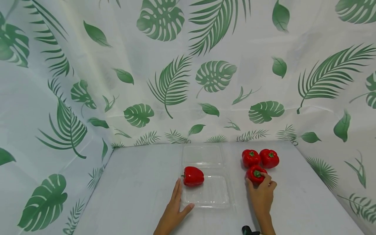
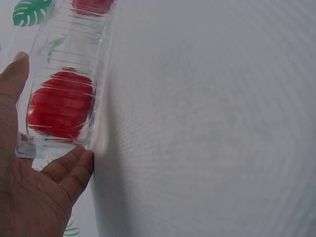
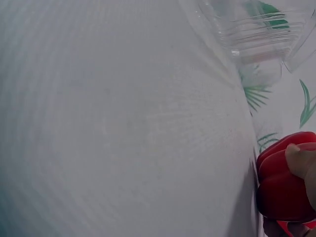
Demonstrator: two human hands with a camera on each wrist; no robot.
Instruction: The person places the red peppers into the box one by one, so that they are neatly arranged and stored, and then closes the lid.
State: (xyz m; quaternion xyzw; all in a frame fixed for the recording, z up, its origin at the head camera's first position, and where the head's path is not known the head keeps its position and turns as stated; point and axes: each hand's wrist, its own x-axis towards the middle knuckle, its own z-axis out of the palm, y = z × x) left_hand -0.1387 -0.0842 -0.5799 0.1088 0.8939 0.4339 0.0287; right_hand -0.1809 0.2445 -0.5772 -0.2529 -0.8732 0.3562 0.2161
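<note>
A clear plastic clamshell box [image 1: 207, 195] lies with its lid [image 1: 202, 156] folded back on the white table. One red bell pepper [image 1: 194, 176] lies on its side in the box's left part, stem to the left. My left hand [image 1: 174, 209] rests at the box's near left corner, fingers straight along its side and thumb over the front edge. On the right, my right hand [image 1: 262, 195] grips another red bell pepper [image 3: 284, 182], thumb and fingers around its sides near the green stem.
Two more red bell peppers, one [image 1: 250, 158] on the left and one [image 1: 269, 158] on the right, stand side by side just behind the gripped one. A leaf-printed white sheet [image 1: 217, 124] rises behind the table and along both sides.
</note>
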